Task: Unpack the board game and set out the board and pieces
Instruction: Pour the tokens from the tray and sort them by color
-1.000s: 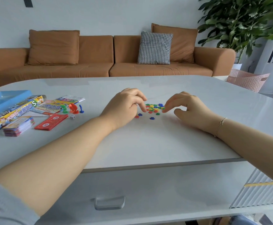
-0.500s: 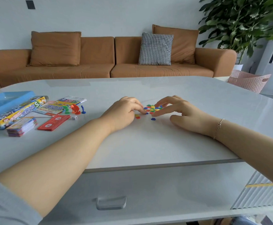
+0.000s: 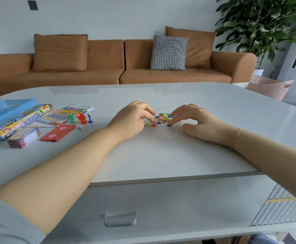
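Head view: both hands, left (image 3: 132, 118) and right (image 3: 194, 118), have closed in on the chips (image 3: 164, 118), fingers curled, fingertips touching; sorting under way.

1. A pale grey, glossy table (image 3: 161, 155) with rounded corners carries everything.
2. At its left edge lies an open light-blue box tray (image 3: 6, 110), with the colourful printed game box lid (image 3: 18, 123) just beside it.
3. Near the lid lie a folded printed game board (image 3: 62, 115), a stack of colourful cards (image 3: 24, 137) and a flat red pile of paper notes (image 3: 58, 132).
4. Green, red and blue plastic pawns (image 3: 80, 118) stand just beside a small white die (image 3: 80, 127).
5. Mid-table sits a cluster of tiny multicoloured plastic chips (image 3: 164, 118), with both forearms resting on the surface.
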